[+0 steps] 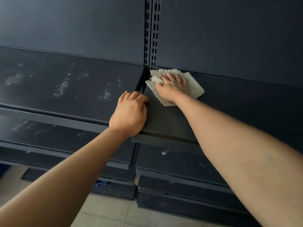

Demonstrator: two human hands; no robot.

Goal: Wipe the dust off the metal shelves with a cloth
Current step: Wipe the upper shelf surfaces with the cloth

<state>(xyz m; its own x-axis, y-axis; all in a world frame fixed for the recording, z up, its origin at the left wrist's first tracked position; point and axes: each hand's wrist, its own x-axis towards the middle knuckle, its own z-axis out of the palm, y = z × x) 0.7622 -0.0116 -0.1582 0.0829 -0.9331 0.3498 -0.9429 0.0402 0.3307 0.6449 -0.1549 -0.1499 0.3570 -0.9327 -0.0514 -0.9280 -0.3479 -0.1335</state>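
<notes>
A pale waffle-textured cloth [195,86] lies on the dark metal shelf [164,122] at its back left corner, near the slotted upright. My right hand [173,86] presses flat on the cloth with fingers spread. My left hand [130,112] grips the left side edge of the same shelf, fingers curled over it. The neighbouring shelf on the left [68,86] carries white dust smears.
Slotted uprights [152,33] run up the dark back panel between the two shelf bays. Lower shelves [177,163] with dust specks stick out below. A small blue plastic piece [102,183] lies under the bottom shelf. Pale floor tiles [106,210] show underneath.
</notes>
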